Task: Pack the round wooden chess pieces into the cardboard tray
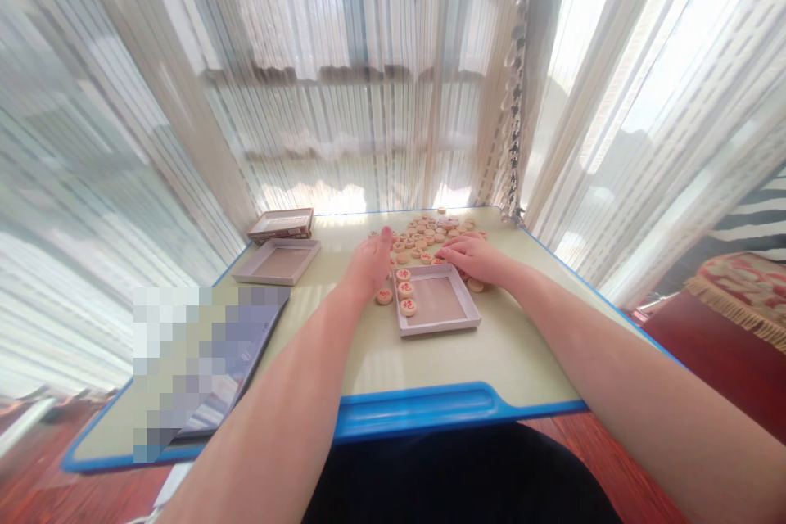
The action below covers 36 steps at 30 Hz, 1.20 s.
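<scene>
Discs [430, 231] dot the blue-edged table [521, 344] by sheer curtains [368, 98]; left hand [370, 262] and right hand [476, 258], fingers open, flank the tray [443, 300].

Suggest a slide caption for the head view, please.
Left hand and right hand rest among wooden discs behind a tray.

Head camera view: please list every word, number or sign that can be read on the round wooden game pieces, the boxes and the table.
No text can be quoted.
Round pale wooden game pieces in the shallow grey tray: one red sign on each, too small to read.
Loose pieces heaped behind the tray: red marks, blurred.
Two flat cardboard boxes: no text visible.
Flat sheet on the left: pixelated, unreadable.
</scene>
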Tool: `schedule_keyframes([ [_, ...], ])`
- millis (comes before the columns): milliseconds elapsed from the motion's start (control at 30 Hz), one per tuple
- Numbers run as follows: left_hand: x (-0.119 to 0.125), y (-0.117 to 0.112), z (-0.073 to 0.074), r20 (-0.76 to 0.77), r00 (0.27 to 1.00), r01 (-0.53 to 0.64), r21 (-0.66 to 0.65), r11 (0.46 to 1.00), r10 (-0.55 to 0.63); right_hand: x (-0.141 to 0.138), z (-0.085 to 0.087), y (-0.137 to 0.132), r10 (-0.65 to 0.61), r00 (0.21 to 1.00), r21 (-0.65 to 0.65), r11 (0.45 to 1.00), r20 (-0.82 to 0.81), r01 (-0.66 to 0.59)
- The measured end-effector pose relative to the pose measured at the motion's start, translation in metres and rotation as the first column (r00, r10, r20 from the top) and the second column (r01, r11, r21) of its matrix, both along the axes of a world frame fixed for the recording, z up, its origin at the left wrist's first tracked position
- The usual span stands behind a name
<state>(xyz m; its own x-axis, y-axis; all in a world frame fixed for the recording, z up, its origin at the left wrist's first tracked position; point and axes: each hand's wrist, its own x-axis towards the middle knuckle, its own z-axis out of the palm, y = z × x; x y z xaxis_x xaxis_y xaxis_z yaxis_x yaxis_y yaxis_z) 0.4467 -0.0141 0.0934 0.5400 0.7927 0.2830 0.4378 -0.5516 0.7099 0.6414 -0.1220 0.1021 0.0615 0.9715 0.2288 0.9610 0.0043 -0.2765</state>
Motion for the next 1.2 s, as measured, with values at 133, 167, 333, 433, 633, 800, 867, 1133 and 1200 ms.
schedule_keyframes([
  [133, -0.002, 0.008, 0.002, 0.028, 0.994, -0.101, -0.035, 0.994, 0.102, 0.0, -0.002, 0.001, -0.018, 0.999, 0.029, 0.999, 0.034, 0.017],
  [167, -0.003, 0.01, 0.003, 0.007, 0.993, -0.119, -0.023, 0.993, 0.119, 0.0, -0.003, 0.001, -0.02, 0.999, 0.051, 0.999, 0.039, 0.018],
  [333, -0.006, 0.011, 0.005, -0.071, 0.985, -0.153, 0.037, 0.988, 0.155, -0.003, -0.003, -0.001, -0.043, 0.999, 0.214, 0.976, 0.014, 0.039],
  [433, -0.008, 0.008, 0.006, -0.073, 0.986, -0.145, 0.069, 0.987, 0.15, -0.007, 0.002, -0.006, 0.003, 1.0, 0.299, 0.954, 0.001, -0.003],
  [633, -0.007, 0.004, 0.007, -0.102, 0.983, -0.144, 0.111, 0.983, 0.155, -0.027, 0.017, -0.024, 0.162, 0.987, 0.235, 0.959, 0.009, -0.16],
  [800, -0.005, -0.001, 0.007, -0.131, 0.982, -0.118, 0.138, 0.983, 0.136, -0.049, 0.024, -0.038, 0.154, 0.985, 0.06, 0.987, -0.075, -0.15],
  [867, -0.005, -0.003, 0.008, -0.13, 0.985, -0.09, 0.17, 0.981, 0.113, -0.054, 0.024, -0.039, 0.18, 0.982, -0.007, 0.983, -0.055, -0.181],
  [1133, -0.006, -0.006, 0.006, -0.104, 0.992, -0.047, 0.226, 0.973, 0.072, -0.055, 0.021, -0.038, 0.28, 0.959, -0.095, 0.954, -0.048, -0.283],
  [1200, -0.006, -0.006, 0.006, -0.112, 0.991, -0.045, 0.231, 0.972, 0.072, -0.055, 0.021, -0.039, 0.295, 0.954, -0.1, 0.949, -0.048, -0.298],
])
